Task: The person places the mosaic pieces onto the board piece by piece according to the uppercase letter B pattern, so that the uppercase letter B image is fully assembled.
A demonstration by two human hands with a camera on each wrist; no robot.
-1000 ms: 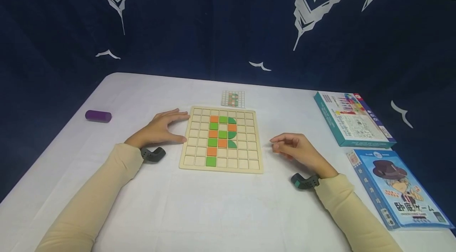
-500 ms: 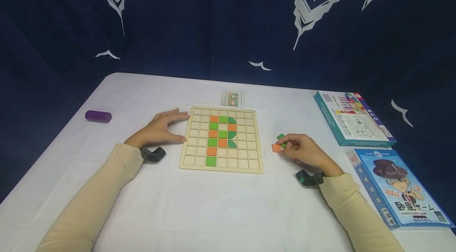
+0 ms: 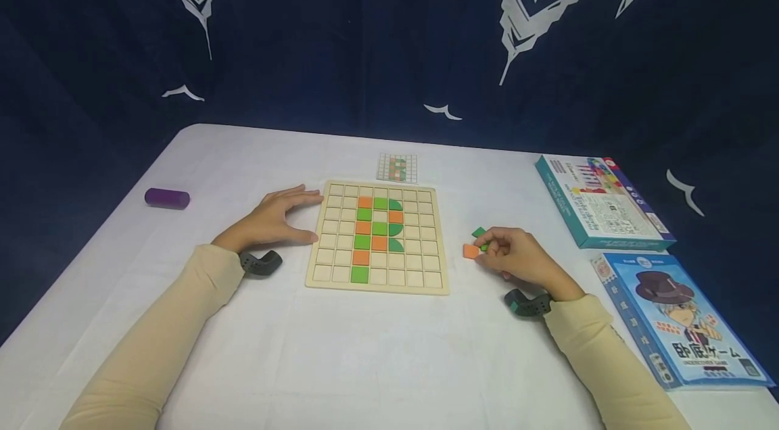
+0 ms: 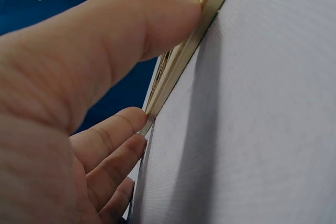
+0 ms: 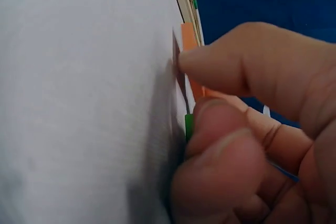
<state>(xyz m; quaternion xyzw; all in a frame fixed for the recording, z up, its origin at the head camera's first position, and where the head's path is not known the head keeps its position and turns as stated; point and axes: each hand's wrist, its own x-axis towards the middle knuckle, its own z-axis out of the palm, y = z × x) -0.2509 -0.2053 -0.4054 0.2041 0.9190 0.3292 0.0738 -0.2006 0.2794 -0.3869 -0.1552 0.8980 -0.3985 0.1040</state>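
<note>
A wooden grid board [image 3: 341, 274] lies mid-table in the head view, bearing orange and green square tiles and several dark green curved tiles. My left hand [image 3: 274, 219] is spread along its left edge; in the left wrist view the thumb [image 4: 163, 22] touches the rim. Right of the board, my right hand [image 3: 517, 255] pinches an orange square tile [image 3: 470, 251] between thumb and index finger. The right wrist view shows this orange tile [image 5: 189, 38] tilted just off the cloth. Green tiles [image 3: 479, 232] lie partly hidden beside and under those fingers.
A small pattern card [image 3: 397, 168] lies behind the board. At the far left is a purple cylinder [image 3: 167, 198]. Two game boxes, a teal-sided one [image 3: 608, 203] and a blue one [image 3: 688, 322], lie along the right side of the white-covered table [image 3: 341, 362].
The right hand has drawn back slightly to the right, and orange and green tiles now show at its fingertips. It has taken hold of the orange one. The left hand stays put.
</note>
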